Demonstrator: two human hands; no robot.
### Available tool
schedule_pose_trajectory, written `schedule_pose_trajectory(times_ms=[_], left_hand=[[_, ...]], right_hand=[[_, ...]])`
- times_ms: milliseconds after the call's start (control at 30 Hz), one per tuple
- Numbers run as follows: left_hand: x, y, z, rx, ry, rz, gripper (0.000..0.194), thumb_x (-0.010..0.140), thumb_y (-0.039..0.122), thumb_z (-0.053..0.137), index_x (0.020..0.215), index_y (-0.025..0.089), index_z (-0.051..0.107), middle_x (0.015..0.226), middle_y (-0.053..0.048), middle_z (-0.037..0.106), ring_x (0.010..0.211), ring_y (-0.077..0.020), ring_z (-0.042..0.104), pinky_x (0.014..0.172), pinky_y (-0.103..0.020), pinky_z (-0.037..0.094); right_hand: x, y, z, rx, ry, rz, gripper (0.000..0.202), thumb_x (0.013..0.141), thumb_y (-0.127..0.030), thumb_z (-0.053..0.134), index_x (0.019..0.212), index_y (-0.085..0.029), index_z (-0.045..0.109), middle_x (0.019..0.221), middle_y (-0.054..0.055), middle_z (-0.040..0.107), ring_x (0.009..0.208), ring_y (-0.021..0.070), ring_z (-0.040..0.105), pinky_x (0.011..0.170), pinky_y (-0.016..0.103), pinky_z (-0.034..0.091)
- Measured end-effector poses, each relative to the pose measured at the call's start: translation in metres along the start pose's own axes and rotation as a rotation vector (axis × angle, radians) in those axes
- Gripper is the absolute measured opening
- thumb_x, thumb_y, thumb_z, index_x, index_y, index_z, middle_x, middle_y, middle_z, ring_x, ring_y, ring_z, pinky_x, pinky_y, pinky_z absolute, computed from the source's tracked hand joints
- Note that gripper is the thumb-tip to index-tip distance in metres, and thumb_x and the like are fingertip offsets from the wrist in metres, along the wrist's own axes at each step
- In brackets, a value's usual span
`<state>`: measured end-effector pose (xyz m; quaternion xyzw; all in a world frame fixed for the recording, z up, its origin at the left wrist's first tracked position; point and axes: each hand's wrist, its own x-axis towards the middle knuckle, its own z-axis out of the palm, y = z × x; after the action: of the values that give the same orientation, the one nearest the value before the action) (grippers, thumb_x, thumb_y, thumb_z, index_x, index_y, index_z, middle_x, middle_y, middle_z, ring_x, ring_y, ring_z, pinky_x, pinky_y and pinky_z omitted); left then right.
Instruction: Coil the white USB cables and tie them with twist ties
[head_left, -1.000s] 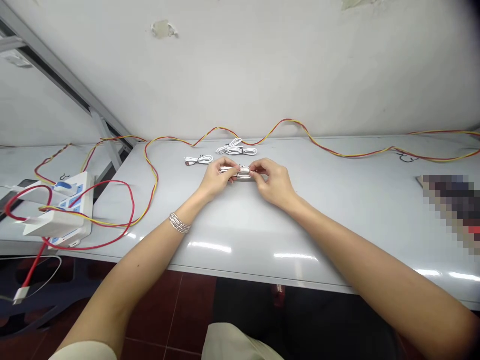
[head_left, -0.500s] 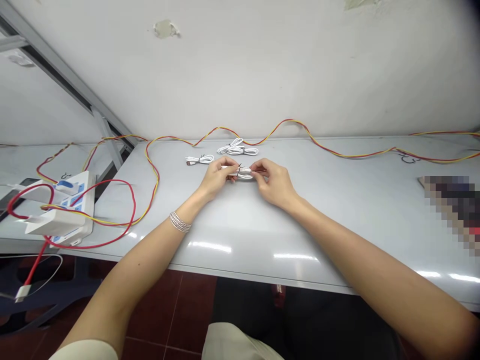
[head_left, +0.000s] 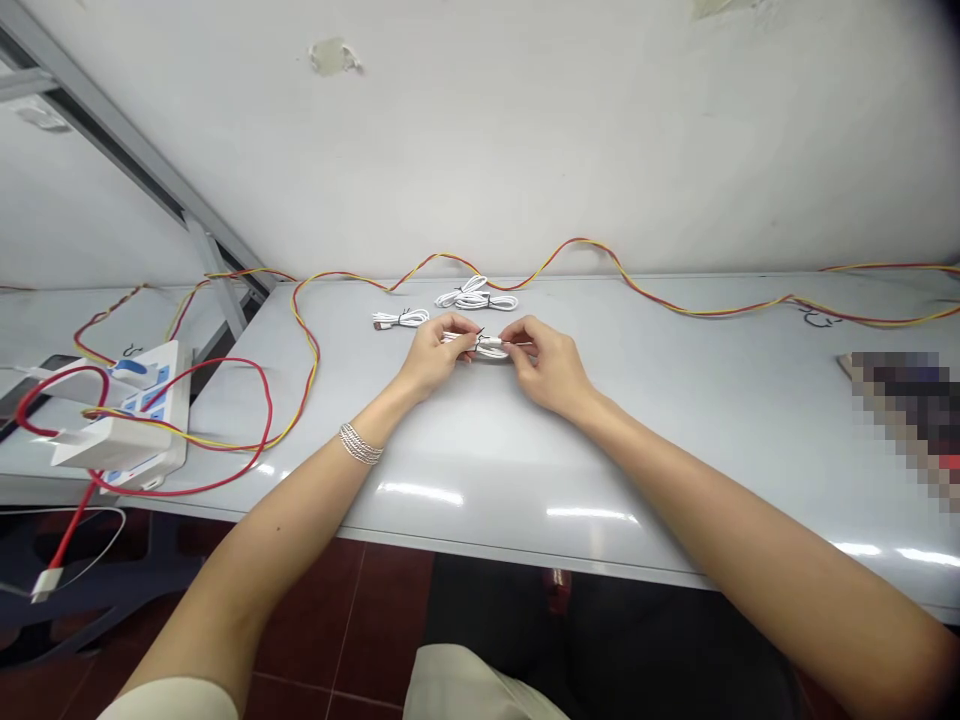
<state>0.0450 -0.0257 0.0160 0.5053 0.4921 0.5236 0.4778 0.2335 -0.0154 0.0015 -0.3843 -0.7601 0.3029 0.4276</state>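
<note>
A coiled white cable [head_left: 491,350] with a dark tie round its middle is held between my two hands, just above the table. Pinched fingers of my left hand [head_left: 437,355] grip its left end near the tie. My right hand [head_left: 546,362] has thumb and forefinger closed on the right end of the coil, by a white plug. Behind them lies a pair of tied white cable bundles [head_left: 476,295], partly overlapping. Another tied white cable [head_left: 401,319] rests to the left of these, close to my left hand.
A grey table [head_left: 480,460] meets the white wall. Twisted red and yellow wire [head_left: 660,302] runs along the back. At left stand a power strip [head_left: 176,385] with chargers and a red cord [head_left: 262,400]. A blurred-out flat object [head_left: 900,410] lies at right.
Both hands stay in almost the same place on the cable. The dark tie's ends sit slightly differently near my left fingertips.
</note>
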Motion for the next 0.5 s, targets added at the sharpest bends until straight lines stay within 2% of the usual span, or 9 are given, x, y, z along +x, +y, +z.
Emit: schedule_pose_trajectory(times_ms=[133,333,500], left_hand=[[-0.0004,0.0007,0.0001,0.043,0.015,0.027,0.006,0.072,0.014,0.070,0.077,0.014,0.067,0.074,-0.001,0.065,0.063,-0.0113,0.060,0.063,-0.026,0.051],[0.0004,0.0031,-0.0017,0.049,0.015,0.029,0.007,0.071,0.015,0.069,0.076,0.014,0.065,0.072,0.000,0.064,0.060,-0.0103,0.059,0.064,-0.027,0.050],[-0.0003,0.0036,-0.0025,0.065,-0.017,0.028,0.010,0.070,0.019,0.070,0.077,0.013,0.068,0.070,0.000,0.065,0.060,-0.0105,0.059,0.065,-0.027,0.049]], right_hand=[[-0.0008,-0.0008,0.0000,-0.025,-0.007,-0.007,0.007,0.089,-0.021,0.057,0.095,-0.021,0.061,0.096,0.007,0.072,0.090,0.0221,0.070,0.085,0.038,0.058],[-0.0016,-0.0003,0.0005,-0.052,-0.036,-0.107,0.029,0.085,-0.028,0.069,0.113,-0.020,0.066,0.115,0.010,0.072,0.099,0.0235,0.070,0.088,0.038,0.059],[-0.0010,0.0040,0.0023,-0.085,-0.022,-0.135,0.022,0.087,-0.022,0.065,0.109,-0.020,0.067,0.108,0.009,0.073,0.092,0.0219,0.070,0.083,0.038,0.059]])
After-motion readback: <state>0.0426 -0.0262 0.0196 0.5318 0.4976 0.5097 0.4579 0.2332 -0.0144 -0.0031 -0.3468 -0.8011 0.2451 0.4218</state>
